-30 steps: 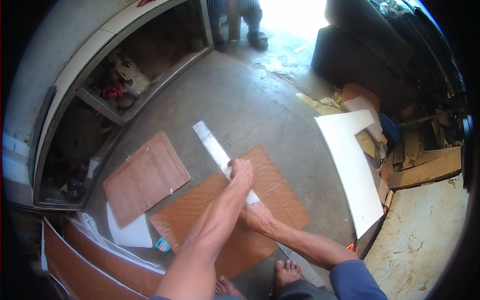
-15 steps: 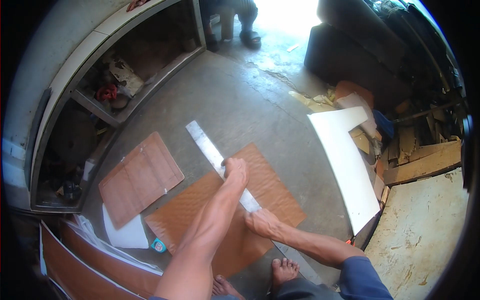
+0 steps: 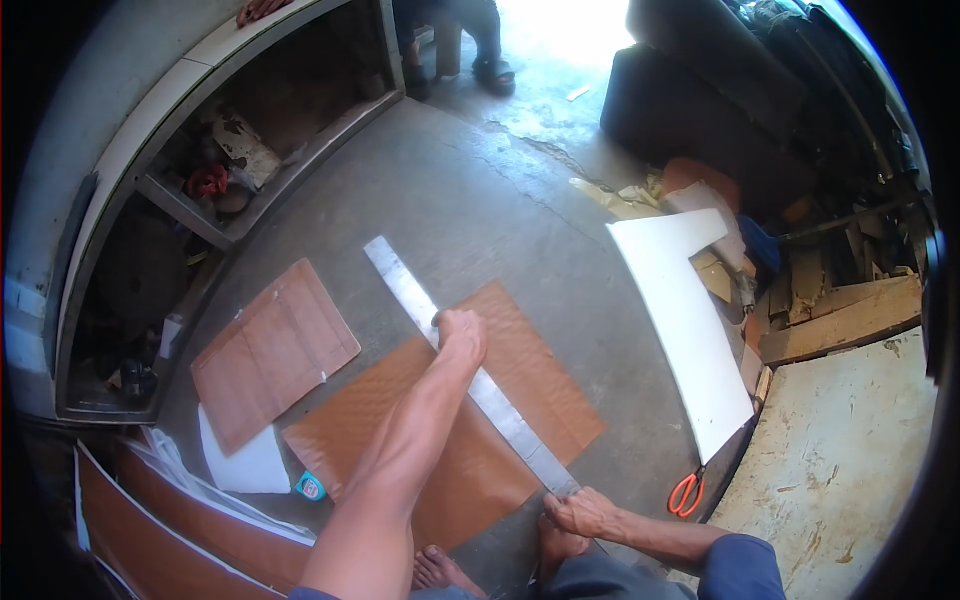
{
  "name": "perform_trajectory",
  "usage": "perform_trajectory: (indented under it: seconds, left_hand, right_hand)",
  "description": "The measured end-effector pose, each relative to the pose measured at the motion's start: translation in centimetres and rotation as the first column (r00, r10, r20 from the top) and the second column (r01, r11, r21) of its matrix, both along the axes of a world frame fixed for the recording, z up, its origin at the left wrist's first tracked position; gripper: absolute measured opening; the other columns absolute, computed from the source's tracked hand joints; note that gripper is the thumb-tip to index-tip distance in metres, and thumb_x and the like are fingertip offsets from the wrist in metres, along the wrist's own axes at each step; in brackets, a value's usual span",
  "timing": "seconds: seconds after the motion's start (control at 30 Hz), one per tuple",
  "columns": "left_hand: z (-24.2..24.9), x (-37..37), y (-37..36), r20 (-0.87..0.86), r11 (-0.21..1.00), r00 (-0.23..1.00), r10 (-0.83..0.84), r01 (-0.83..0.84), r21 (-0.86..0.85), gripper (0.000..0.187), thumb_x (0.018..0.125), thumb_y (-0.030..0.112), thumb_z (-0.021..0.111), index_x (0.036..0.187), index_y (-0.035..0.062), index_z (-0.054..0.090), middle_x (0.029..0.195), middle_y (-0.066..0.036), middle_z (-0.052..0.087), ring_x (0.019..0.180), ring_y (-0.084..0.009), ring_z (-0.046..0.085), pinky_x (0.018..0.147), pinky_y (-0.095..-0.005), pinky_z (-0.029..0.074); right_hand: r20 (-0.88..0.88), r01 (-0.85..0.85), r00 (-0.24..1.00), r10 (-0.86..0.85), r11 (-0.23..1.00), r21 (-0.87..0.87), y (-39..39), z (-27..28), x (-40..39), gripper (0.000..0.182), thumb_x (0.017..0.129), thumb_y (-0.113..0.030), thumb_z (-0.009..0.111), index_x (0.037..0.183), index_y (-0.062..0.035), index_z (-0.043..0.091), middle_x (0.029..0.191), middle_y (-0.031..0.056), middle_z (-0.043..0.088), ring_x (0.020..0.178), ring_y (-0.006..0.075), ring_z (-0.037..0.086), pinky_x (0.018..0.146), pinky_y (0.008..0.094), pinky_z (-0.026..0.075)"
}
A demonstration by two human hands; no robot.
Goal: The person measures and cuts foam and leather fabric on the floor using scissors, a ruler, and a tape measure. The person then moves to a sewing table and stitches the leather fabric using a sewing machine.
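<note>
- The left hand [image 3: 463, 336] presses on the upper half of a long metal strip [image 3: 505, 418]; its grip is narrow, fingers curled, and whether they close on anything is hidden.
- The right hand [image 3: 580, 512] is low on the strip, close by the right foot [image 3: 560, 545]; its grip is narrow too, but I cannot tell whether it holds something.
- The strip lies slantwise across a brown sheet [image 3: 478, 505], its far end reaching past the sheet over the grey floor [image 3: 510, 230].
- The sheet lies flat on the floor, in front of the person's feet.
- To its left, a reddish-brown board [image 3: 275, 355] partly covers a white piece [image 3: 245, 465]; a teal tape measure [image 3: 311, 486] sits near the sheet's left corner.
- To the right, orange-handled scissors [image 3: 686, 493] lie by the lower end of a white panel [image 3: 685, 330].
- Another person's legs [image 3: 485, 40] show at the top.
</note>
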State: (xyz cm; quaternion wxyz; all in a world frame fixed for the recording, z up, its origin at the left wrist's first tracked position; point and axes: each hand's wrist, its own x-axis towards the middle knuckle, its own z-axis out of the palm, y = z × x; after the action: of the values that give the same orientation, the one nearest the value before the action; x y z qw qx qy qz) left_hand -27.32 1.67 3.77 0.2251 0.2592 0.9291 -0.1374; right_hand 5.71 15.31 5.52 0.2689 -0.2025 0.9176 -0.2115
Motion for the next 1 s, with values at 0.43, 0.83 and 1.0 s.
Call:
perform_trajectory:
  seconds: [0.43, 0.83, 1.0]
  left_hand:
    - [-3.7, -0.4, 1.6, 0.078, 0.987, 0.996, 0.038, -0.025, -0.156, 0.028, 0.092, 0.019, 0.067, 0.118, 0.0123, 0.076, 0.117, -0.008, 0.074, 0.105, -0.027, 0.072, 0.102, -0.0606, 0.046]
    - [1.3, -1.7, 0.7, 0.34, 0.993, 0.934, 0.111, -0.091, -0.073, 0.034, 0.087, 0.017, 0.075, 0.121, 0.0151, 0.075, 0.126, -0.008, 0.071, 0.116, -0.0289, 0.068, 0.105, -0.0663, 0.044]
    - [-0.1, -2.2, 0.8, 0.36, 0.989, 0.93, 0.078, -0.026, -0.148, 0.033, 0.091, 0.017, 0.07, 0.123, 0.0157, 0.074, 0.125, -0.002, 0.072, 0.118, -0.027, 0.066, 0.102, -0.0754, 0.042]
  right_hand:
    - [-0.056, 0.603, 0.55, -0.833, 0.443, -0.663, -13.5, -6.2, -24.1, 0.028, 0.096, -0.026, 0.06, 0.104, 0.0004, 0.06, 0.085, 0.0202, 0.062, 0.085, 0.0328, 0.063, 0.078, 0.0468, 0.049]
    - [-0.092, 0.576, 0.638, -0.764, 0.553, -0.601, -12.9, -5.4, -23.0, 0.029, 0.091, -0.017, 0.057, 0.114, 0.0005, 0.058, 0.096, 0.0204, 0.066, 0.096, 0.0319, 0.067, 0.08, 0.0465, 0.053]
    - [-0.154, 0.169, 0.976, -0.152, 0.98, 0.105, -8.1, -3.9, -13.8, 0.047, 0.087, -0.011, 0.055, 0.13, 0.0056, 0.053, 0.084, 0.0214, 0.07, 0.071, 0.0382, 0.071, 0.061, 0.0474, 0.058]
